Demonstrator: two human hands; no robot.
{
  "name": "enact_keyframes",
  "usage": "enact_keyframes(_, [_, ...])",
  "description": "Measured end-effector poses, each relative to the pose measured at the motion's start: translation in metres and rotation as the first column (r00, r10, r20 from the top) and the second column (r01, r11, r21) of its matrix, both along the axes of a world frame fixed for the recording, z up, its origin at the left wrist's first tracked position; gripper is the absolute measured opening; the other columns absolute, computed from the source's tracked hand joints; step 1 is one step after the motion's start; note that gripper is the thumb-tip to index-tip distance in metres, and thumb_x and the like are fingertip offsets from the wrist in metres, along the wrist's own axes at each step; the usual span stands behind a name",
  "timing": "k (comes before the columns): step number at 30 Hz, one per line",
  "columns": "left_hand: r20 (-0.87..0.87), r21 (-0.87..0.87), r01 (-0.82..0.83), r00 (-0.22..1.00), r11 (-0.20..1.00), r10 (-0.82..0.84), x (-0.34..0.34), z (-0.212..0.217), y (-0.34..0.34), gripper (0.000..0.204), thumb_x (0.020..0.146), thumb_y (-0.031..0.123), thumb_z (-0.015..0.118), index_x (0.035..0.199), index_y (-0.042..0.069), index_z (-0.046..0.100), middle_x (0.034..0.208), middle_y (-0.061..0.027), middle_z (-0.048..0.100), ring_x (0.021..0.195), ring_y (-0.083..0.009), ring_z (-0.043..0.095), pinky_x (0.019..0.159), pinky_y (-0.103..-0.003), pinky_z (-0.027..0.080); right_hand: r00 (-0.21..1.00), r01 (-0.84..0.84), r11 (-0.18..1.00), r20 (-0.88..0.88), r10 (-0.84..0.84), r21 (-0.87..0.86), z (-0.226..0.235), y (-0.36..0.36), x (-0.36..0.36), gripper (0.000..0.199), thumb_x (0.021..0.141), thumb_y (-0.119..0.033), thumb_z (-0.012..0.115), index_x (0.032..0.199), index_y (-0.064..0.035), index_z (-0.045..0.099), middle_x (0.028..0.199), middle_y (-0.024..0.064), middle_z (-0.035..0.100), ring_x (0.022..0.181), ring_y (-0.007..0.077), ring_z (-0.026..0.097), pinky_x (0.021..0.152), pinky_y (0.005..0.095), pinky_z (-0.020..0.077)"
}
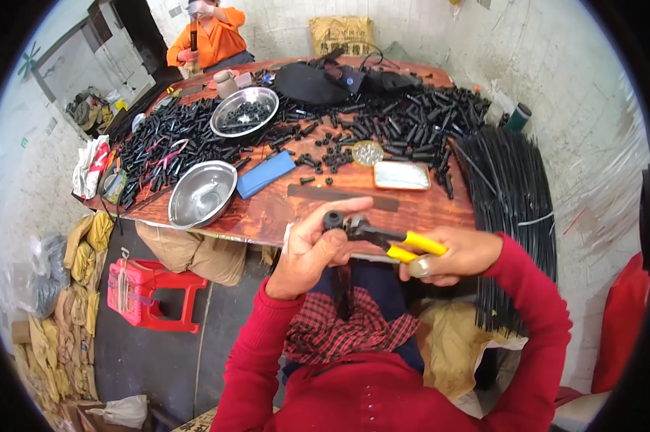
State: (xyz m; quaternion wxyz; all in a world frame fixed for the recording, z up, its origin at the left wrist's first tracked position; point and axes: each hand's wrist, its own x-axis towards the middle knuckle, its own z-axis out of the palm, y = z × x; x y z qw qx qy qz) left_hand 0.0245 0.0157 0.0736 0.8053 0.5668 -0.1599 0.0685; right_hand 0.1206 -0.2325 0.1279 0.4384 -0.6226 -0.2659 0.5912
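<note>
Left hand (312, 248) pinches a small black cylindrical plastic fitting (333, 219) atop a dark rod running down toward the lap, just left of the jaws of yellow-handled steel pliers (390, 241), right hand (451, 255) clenched round their handles, above the wooden table's (426, 205) near edge.

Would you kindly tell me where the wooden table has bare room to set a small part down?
Bare wood shows along the near edge of the wooden table, below the dark strip and the flat metal tin, and right of the empty steel bowl. Farther back, the black tube pieces crowd it.
</note>
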Motion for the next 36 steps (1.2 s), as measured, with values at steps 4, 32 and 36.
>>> enact_keyframes(4, [0.054,-0.009,0.038,0.998,0.999,-0.037,0.005,-0.004,0.003,0.048,0.101,0.031,0.052,0.132,-0.006,0.047,0.072,0.0044,0.043,0.059,-0.0031,0.034,0.053,-0.021,0.029,0.947,-0.012,0.997,0.320,-0.014,0.078,0.013,0.005,-0.003,0.031,0.099,-0.021,0.053,0.122,0.0002,0.055,0.082,0.0024,0.057,0.061,0.0078,0.054,0.057,0.0229,0.0461])
enact_keyframes(32, [0.058,-0.148,-0.067,0.995,0.987,0.076,0.008,-0.019,0.016,0.066,0.098,0.045,0.052,0.137,-0.007,0.042,0.069,0.0031,0.043,0.055,-0.0025,0.034,0.050,-0.019,0.026,0.975,0.032,0.973,0.209,-0.081,0.230,-0.018,0.037,-0.030,0.038,0.101,-0.037,0.050,0.106,-0.0004,0.061,0.065,-0.0014,0.052,0.053,0.0045,0.046,0.050,0.0208,0.0393])
enact_keyframes(36, [0.137,-0.178,0.003,0.990,0.984,0.022,0.011,-0.026,0.023,0.066,0.099,0.045,0.048,0.140,-0.006,0.039,0.066,0.0050,0.032,0.054,-0.0032,0.027,0.049,-0.021,0.023,0.925,-0.097,0.960,0.381,-0.011,0.263,-0.022,0.030,-0.020,0.038,0.100,-0.032,0.050,0.117,0.0016,0.058,0.086,0.0023,0.062,0.065,0.0075,0.056,0.061,0.0230,0.0470])
